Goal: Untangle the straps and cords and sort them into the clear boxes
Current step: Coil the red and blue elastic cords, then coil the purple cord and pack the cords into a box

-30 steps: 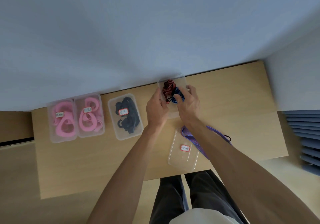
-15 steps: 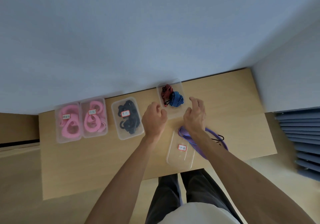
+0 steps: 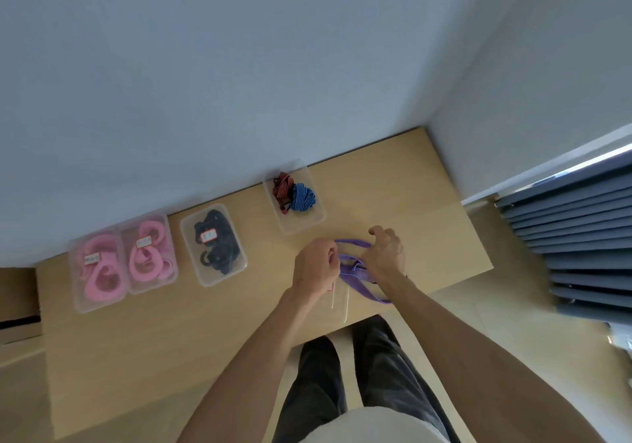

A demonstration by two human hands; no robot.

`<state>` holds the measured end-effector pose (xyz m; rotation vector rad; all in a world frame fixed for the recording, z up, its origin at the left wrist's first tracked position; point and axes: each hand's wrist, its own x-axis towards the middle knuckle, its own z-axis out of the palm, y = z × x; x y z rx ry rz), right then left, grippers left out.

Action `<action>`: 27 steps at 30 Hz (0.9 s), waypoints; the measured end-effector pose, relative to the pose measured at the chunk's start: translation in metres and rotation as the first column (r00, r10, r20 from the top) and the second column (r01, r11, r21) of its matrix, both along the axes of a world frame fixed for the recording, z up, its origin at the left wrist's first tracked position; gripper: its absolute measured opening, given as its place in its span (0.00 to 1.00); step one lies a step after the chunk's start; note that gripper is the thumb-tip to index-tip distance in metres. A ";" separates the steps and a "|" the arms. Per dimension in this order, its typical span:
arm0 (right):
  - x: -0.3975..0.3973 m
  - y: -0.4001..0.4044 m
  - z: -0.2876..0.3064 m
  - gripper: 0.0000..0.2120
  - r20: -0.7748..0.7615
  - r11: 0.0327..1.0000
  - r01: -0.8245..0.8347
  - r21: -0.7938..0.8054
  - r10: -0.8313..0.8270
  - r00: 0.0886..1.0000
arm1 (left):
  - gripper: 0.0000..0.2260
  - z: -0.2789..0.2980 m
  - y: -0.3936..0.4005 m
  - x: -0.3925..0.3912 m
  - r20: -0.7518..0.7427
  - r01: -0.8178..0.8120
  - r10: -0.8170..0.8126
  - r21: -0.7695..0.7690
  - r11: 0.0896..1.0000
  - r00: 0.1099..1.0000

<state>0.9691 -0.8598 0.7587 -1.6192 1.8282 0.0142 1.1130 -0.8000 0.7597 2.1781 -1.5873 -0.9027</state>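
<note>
Both hands on purple strap (image 3: 355, 273), over near clear box (image 3: 338, 305) at counter (image 3: 171, 333) edge. Left hand (image 3: 316, 268) pinches strap, fingers curled; right hand (image 3: 384, 252) grips loop just beside it. Beyond grips: box of red and blue cords (image 3: 294, 194). Far left: black-cord box (image 3: 213, 244), two pink-strap boxes (image 3: 123, 261).

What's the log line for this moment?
left hand: grips purple strap | right hand: grips it | near clear box: empty
</note>
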 end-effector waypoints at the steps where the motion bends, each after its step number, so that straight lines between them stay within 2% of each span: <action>1: -0.009 -0.002 0.000 0.21 -0.024 1.000 -0.020 0.001 0.020 1.000 | 0.04 0.001 -0.002 -0.007 0.018 0.009 -0.009 -0.003 1.000 1.000; 4: -0.039 -0.007 -0.003 0.22 -0.091 0.996 -0.075 0.049 0.080 0.993 | 0.04 -0.003 -0.007 -0.028 0.057 0.061 -0.063 0.028 0.998 0.996; 7: -0.066 -0.013 -0.010 0.21 -0.110 0.987 -0.088 0.138 0.103 0.989 | 0.10 -0.013 -0.009 -0.049 0.061 0.123 -0.130 0.095 0.988 0.990; 11: -0.079 -0.014 -0.018 0.18 -0.127 0.968 -0.126 0.217 0.156 0.980 | 0.13 -0.022 -0.002 -0.080 0.093 0.076 -0.093 0.178 0.981 0.991; 15: -0.084 -0.010 -0.024 0.19 0.052 0.966 -0.090 0.242 0.080 0.995 | 0.16 -0.029 0.005 -0.100 0.117 0.002 -0.025 0.194 0.981 0.993; 18: -0.086 -0.009 -0.025 0.14 0.154 0.976 0.005 0.218 -0.039 0.987 | 0.16 -0.032 0.008 -0.107 0.117 -0.088 0.068 0.174 0.981 0.991; 24: -0.087 -0.009 -0.024 0.11 0.317 0.990 0.020 0.138 -0.064 0.946 | 0.06 -0.031 0.010 -0.107 0.065 -0.181 0.176 0.087 0.980 0.982; 27: -0.085 -0.011 -0.018 0.11 0.445 0.974 0.070 0.216 -0.161 0.881 | 0.06 -0.026 0.010 -0.102 -0.031 -0.339 0.339 0.005 0.941 0.940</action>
